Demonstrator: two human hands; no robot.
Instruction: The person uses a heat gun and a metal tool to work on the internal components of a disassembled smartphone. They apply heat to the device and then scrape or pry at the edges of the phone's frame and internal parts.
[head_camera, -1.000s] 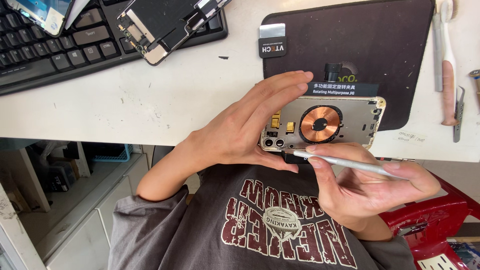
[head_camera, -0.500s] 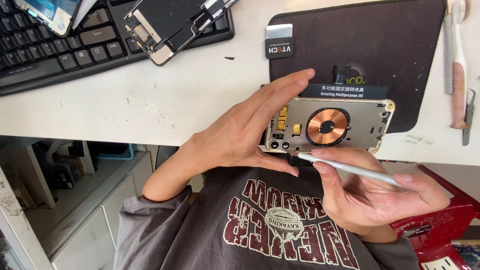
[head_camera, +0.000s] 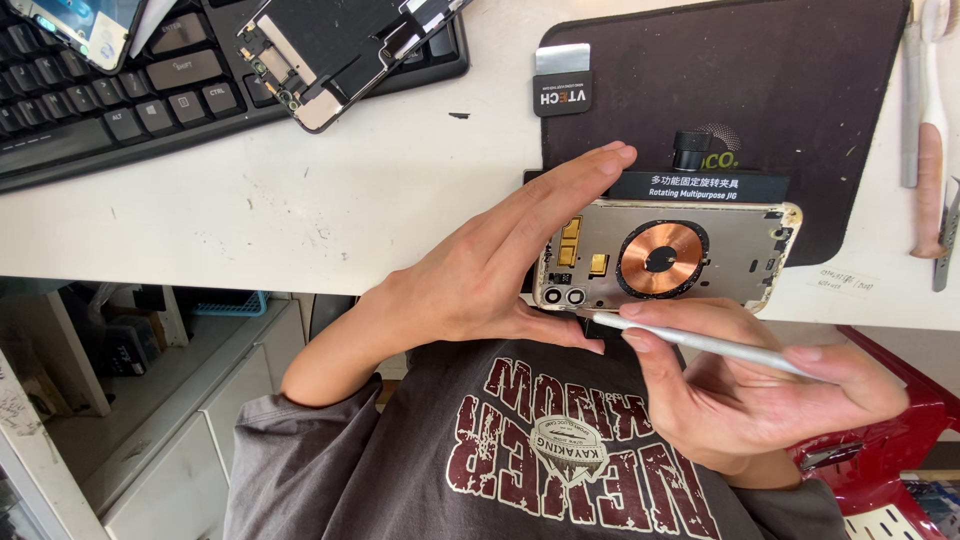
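1. Right at the near edge of the white desk (head_camera: 300, 210), an opened phone housing (head_camera: 667, 257) sits on its long side in a black holding jig (head_camera: 700, 185), its inside turned up to the camera.
2. Inside the housing, a round copper coil (head_camera: 660, 259) lies near the middle, small yellow patches sit toward the left end, and two camera rings show at the lower left corner.
3. The left hand (head_camera: 480, 275) braces the left end of the housing: the fingers are stretched out together along its upper left corner, and the thumb runs under the bottom edge.
4. The right hand (head_camera: 745, 390) is closed in a pen grip on a slim silver tool (head_camera: 700, 342), thumb and fingers clamped around the shaft; the tip touches the lower edge of the housing just beside the camera rings.
5. A dark work mat (head_camera: 800, 90) covers the far right part of the desk, under the jig.
6. At the far left corner lies a black keyboard (head_camera: 110, 110), with a detached phone screen assembly (head_camera: 340, 45) resting across its right end.
7. Along the right edge of the desk lie a few hand tools (head_camera: 930, 150).
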